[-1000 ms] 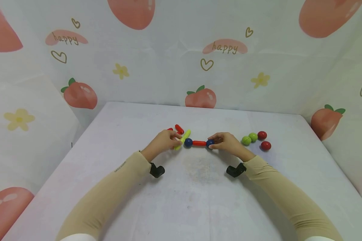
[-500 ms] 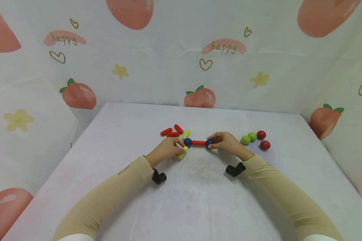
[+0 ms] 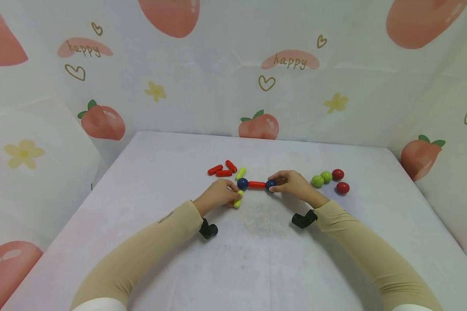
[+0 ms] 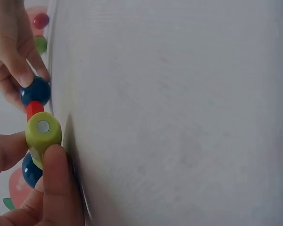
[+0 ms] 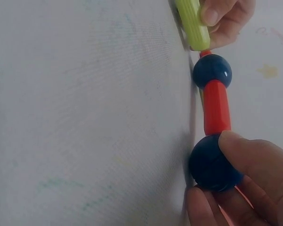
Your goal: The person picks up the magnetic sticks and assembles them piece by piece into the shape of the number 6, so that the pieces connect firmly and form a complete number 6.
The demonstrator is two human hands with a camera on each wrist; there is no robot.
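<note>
My left hand (image 3: 219, 193) pinches a yellow-green magnetic rod (image 4: 43, 134) between thumb and fingers; a silvery disc shows in the rod's end. Right at the rod's far end is a blue ball (image 3: 242, 184), joined by a red rod (image 5: 217, 107) to a second blue ball (image 5: 214, 163). That second ball is gripped by the thumb and fingers of my right hand (image 3: 292, 185). Another yellow-green rod (image 3: 240, 173) lies just behind the first blue ball, on its far side.
Several loose red rods (image 3: 223, 173) lie behind my left hand. To the right of my right hand are two green balls (image 3: 317, 181) and two red balls (image 3: 343, 188). A printed cloth hangs behind the table (image 3: 257, 259).
My left hand has drawn one yellow-green rod toward the near side of the first blue ball and turned it more upright in view. My right hand keeps its hold.
</note>
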